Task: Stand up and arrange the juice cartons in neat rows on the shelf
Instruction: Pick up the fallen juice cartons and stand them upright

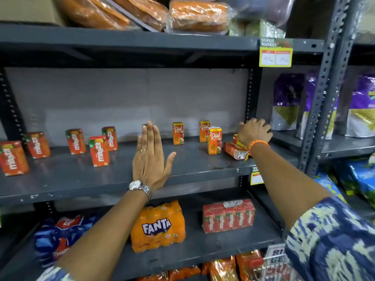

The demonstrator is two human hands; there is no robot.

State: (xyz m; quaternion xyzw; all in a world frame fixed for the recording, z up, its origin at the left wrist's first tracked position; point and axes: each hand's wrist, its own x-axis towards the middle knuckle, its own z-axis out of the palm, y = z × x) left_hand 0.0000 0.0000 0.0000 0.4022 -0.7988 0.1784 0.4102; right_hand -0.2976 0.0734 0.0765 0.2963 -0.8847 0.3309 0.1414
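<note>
Rightward: my right hand, fingers curled, grip unclear, hovers over two fallen cartons lying flat at the shelf's right end, long axes running roughly left-right. Left hand: flat, open, empty, mid-shelf, farther away. Upright cartons stand just left of the fallen pair.

On the grey metal shelf, five red Maaza cartons stand left of my left hand. Three orange Real cartons stand right of it, two fallen cartons farther right.
</note>
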